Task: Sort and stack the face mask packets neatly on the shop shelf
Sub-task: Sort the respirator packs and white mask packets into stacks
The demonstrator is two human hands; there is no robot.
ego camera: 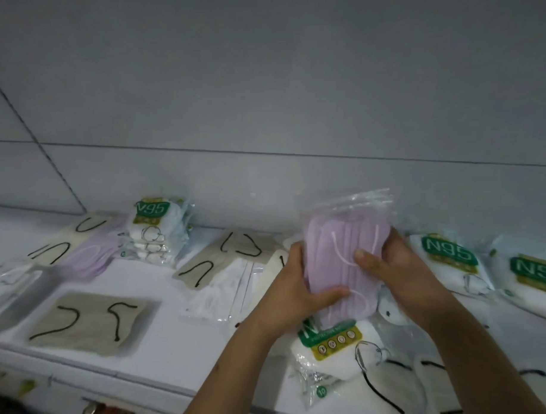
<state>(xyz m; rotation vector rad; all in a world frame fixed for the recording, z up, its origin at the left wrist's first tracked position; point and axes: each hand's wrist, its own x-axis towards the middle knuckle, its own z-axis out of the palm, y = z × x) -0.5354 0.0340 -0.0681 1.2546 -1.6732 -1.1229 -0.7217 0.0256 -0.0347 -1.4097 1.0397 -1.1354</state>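
Both forearms reach up from the bottom edge, and between them the left hand [291, 286] and the right hand [388, 258] hold a stack of purple mask packets [341, 260] above the white shelf [165, 337]. Each hand grips one side of the stack, thumbs pressed on its front and fingers wrapped behind; the clear plastic tops of the packets stick up past the fingers. The stack is lifted off the shelf and tilted slightly.

Right under it lies an N95 packet [329, 344] with a green and gold label, partly hidden by the stack and the left forearm. Just right of the right hand lie two more N95 packets [450, 256], side by side near the wall.

Left of the hands sits a pile of clear packets with white masks [225, 289], and behind it beige masks with black ear loops [230, 254]. Another beige mask packet [87, 321] lies alone near the front edge. Farther left, against the grey wall [261, 83], stands a stack of N95 packets [155, 229], with a purple mask pile [90, 253] just beside it and more beige masks behind that.
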